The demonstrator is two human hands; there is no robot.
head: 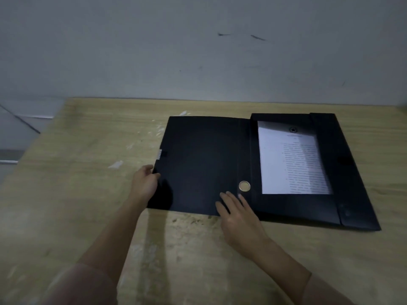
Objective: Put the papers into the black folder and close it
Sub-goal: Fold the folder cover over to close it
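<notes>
The black folder point(204, 159) lies open on the wooden table. Its flat cover spreads to the left and its box half sits on the right. White printed papers point(290, 159) lie inside the box half, framed by its black flaps. My left hand point(144, 182) grips the cover's left edge near the front corner. My right hand point(237, 214) rests flat on the cover's front edge, fingers spread, just below a round metal ring point(244, 186) on the spine.
The wooden table point(88, 194) has white paint marks near the folder's left side. A grey wall rises directly behind the table. The table's left edge drops off to a pale floor point(19, 128).
</notes>
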